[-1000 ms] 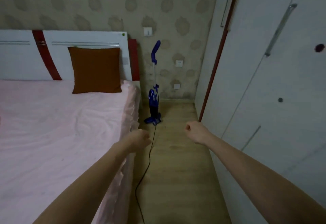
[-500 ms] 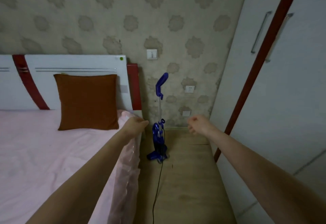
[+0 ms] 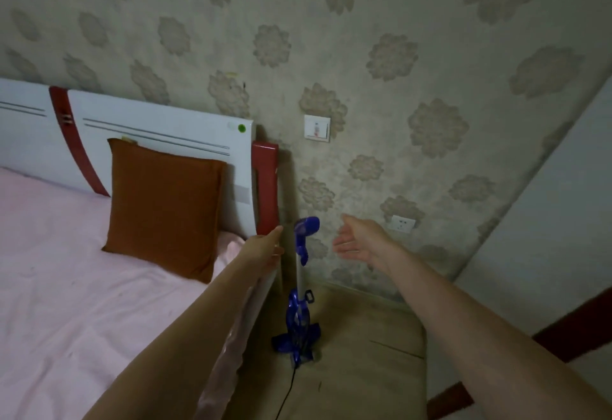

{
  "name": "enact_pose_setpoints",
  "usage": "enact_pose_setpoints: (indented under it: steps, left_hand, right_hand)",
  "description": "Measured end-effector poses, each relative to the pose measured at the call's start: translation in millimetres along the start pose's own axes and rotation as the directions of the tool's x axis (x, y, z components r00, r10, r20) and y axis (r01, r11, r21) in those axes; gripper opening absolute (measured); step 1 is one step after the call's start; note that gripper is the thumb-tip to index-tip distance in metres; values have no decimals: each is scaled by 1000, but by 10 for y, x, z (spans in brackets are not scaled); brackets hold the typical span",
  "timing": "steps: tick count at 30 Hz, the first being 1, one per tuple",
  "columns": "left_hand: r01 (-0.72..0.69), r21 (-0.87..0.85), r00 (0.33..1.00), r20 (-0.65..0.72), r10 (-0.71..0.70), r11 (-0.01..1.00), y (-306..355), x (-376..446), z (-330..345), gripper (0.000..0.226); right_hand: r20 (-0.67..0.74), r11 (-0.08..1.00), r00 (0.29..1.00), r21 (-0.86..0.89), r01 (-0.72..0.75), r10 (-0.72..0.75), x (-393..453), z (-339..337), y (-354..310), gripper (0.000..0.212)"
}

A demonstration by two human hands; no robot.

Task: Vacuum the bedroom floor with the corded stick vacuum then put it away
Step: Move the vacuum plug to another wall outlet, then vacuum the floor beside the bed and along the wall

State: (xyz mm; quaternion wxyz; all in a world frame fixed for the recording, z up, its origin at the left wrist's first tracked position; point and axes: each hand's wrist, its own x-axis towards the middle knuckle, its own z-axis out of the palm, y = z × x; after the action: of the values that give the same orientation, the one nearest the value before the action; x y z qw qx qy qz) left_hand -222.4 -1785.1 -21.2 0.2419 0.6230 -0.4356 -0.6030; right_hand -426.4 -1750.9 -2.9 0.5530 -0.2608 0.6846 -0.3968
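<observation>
The right hand [image 3: 359, 241] is spread open, palm turned inward, holding nothing, just right of the vacuum's blue handle [image 3: 306, 232]. The left hand [image 3: 265, 249] reaches in from the other side, fingers loosely extended, also empty. Neither touches the stick vacuum [image 3: 298, 323], which stands upright on the floor [image 3: 364, 370] in the corner between bed [image 3: 66, 287] and wall, cord [image 3: 286, 393] trailing toward the camera. By the look of it, the vacuum is not yet in hand.

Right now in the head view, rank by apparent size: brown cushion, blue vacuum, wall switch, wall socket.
1. brown cushion
2. blue vacuum
3. wall switch and wall socket: look alike, so unranked.
</observation>
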Motion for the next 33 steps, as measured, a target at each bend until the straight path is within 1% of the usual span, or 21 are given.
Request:
enact_pose_setpoints:
  steps: [3, 5, 8, 10, 13, 15, 16, 17, 20, 21, 23, 25, 27, 29, 32, 33]
  left_hand:
    - [20, -7, 1000, -16, -20, 1000, 234, 303, 175, 40]
    - [76, -18, 997, 31, -75, 997, 348, 431, 261, 39]
    - [192, -65, 978, 93, -186, 979, 437, 499, 374, 42]
    - [234, -88, 965, 138, -221, 968, 477, 490, 440, 40]
    - [283, -56, 950, 157, -271, 958, 427, 442, 535, 29]
    - [303, -67, 942, 171, -289, 950, 328, 392, 597, 35]
    - [321, -71, 935, 183, -304, 944, 258, 378, 630, 39]
    - [337, -59, 926, 199, -320, 939, 198, 339, 664, 39]
    - [343, -35, 912, 253, -324, 939, 46, 72, 761, 16]
    - [347, -25, 906, 265, -329, 938, -20, -36, 777, 13]
    - [353, -9, 895, 295, -335, 936, -178, -289, 815, 10]
    - [356, 11, 891, 299, -343, 934, -364, -518, 850, 11]
    - [332, 30, 906, 266, -328, 943, -564, -731, 912, 10]
    - [267, 49, 936, 224, -272, 962, -750, -968, 963, 10]
    - [220, 130, 956, 170, -240, 967, -1076, -1309, 947, 15]
    - [221, 149, 956, 162, -244, 964, -1185, -1421, 914, 13]
  right_hand:
    - [191, 996, 978, 0, -91, 89, 302, 50, -240, 57]
    - [312, 985, 935, -2, -175, 166, 378, 104, -323, 57]
    - [443, 956, 859, 16, -294, 257, 402, 147, -301, 56]
    - [496, 937, 827, 73, -343, 264, 394, 134, -265, 50]
    - [528, 920, 810, 123, -371, 256, 310, 39, -202, 42]
    - [545, 927, 796, 82, -365, 265, 197, -40, -101, 35]
    - [551, 927, 786, 60, -371, 278, 132, -83, -31, 35]
    - [553, 922, 779, 46, -384, 296, 64, -123, 45, 36]
    - [559, 905, 756, 23, -425, 341, -185, -245, 290, 41]
    - [558, 906, 750, -9, -423, 355, -283, -277, 373, 43]
    - [551, 910, 743, -79, -407, 380, -491, -303, 568, 46]
    - [518, 906, 750, -137, -401, 411, -718, -249, 798, 45]
    - [427, 900, 792, -197, -389, 436, -947, -133, 1070, 40]
    - [309, 896, 850, -274, -350, 426, -1146, 15, 1356, 37]
    - [173, 895, 913, -330, -300, 370, -1438, 270, 1784, 11]
    - [153, 899, 922, -326, -293, 356, -1548, 347, 1928, 15]
